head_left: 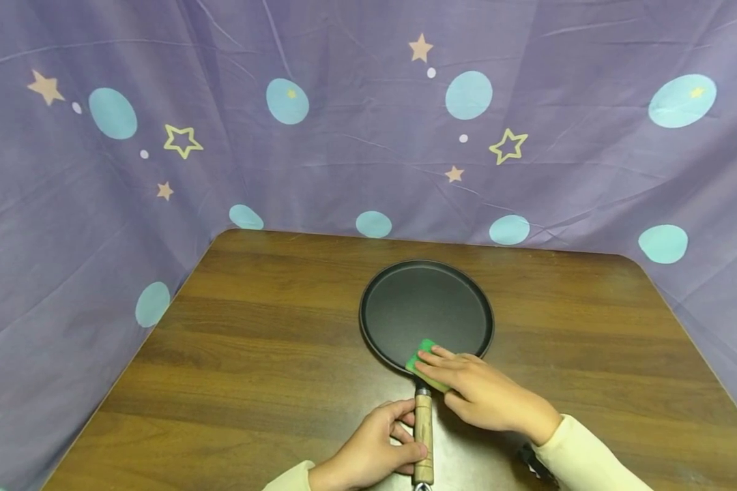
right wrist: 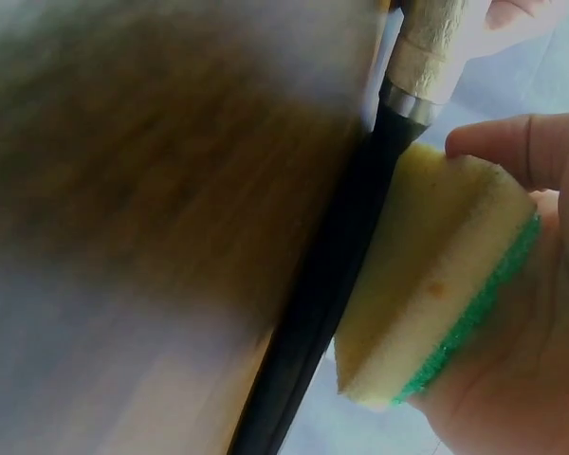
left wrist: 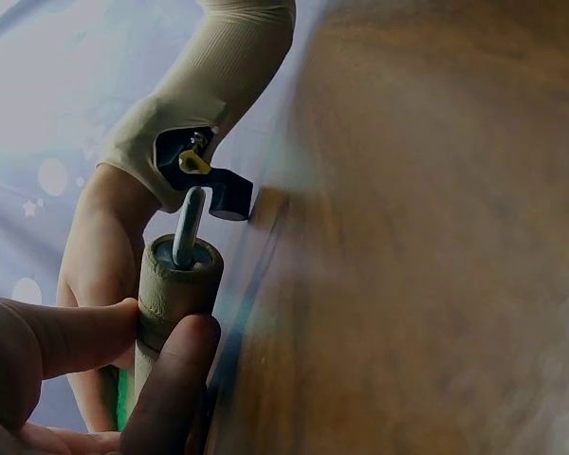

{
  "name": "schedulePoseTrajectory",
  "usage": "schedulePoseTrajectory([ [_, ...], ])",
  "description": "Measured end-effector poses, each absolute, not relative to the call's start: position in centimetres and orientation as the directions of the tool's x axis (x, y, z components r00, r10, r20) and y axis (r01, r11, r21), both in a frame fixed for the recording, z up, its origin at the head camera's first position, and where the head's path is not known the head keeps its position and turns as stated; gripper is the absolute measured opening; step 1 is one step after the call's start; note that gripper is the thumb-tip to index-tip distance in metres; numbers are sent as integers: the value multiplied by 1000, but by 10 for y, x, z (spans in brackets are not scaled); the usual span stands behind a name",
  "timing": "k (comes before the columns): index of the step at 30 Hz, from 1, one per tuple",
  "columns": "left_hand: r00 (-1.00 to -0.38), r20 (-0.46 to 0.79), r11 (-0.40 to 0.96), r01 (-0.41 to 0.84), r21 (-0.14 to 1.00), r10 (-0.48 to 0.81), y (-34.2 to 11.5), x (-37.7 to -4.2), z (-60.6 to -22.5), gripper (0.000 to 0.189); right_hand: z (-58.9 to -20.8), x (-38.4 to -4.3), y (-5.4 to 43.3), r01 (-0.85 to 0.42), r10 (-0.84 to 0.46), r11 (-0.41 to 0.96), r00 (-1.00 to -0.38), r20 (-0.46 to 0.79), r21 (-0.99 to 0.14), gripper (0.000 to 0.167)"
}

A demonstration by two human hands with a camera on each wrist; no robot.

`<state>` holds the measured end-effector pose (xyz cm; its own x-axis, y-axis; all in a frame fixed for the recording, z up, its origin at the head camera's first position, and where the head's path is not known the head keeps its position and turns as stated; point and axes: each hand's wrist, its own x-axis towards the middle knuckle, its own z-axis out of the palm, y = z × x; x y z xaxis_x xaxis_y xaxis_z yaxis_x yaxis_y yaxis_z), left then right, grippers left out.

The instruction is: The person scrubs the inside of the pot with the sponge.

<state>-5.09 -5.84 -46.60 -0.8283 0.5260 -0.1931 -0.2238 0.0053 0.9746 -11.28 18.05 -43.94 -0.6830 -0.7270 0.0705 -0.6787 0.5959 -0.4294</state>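
Fingers hide most of sponge; pan handle end cropped.

1. A right hand grips a yellow sponge with a green scouring layer, its fingers curled over the sponge's top edge.
2. Left of the fingers, the sponge's yellow face presses against the dark rim of a pan.
3. Above the fingers, the pan's wooden handle joins a metal collar.
4. Far left of the fingers, a blurred brown surface.
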Motion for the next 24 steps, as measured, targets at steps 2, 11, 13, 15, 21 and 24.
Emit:
schedulePoseTrajectory([
  [2, -826, -198, 14, -225, 974, 528, -59, -51, -466, 69, -440, -114, 178, -678, -731, 592, -679, 65, -435, 60],
  [11, -822, -197, 20, -221, 975, 535, -59, -53, -467, 71, -442, -122, 171, -667, -745, 566, -666, 46, -484, 60],
  [13, -823, -192, 15, -219, 976, 534, -59, -53, -467, 70, -442, -124, 169, -664, -748, 560, -663, 42, -496, 60],
  [15, -825, -187, 14, -212, 977, 533, -59, -53, -467, 71, -442, -125, 168, -663, -750, 557, -661, 42, -500, 60],
  [21, -830, -186, 39, -195, 980, 526, -58, -53, -466, 71, -442, -127, 162, -666, -760, 540, -649, 43, -514, 59],
  [24, -827, -198, 46, -205, 978, 526, -58, -52, -466, 71, -443, -129, 160, -654, -759, 547, -651, 21, -522, 59],
])
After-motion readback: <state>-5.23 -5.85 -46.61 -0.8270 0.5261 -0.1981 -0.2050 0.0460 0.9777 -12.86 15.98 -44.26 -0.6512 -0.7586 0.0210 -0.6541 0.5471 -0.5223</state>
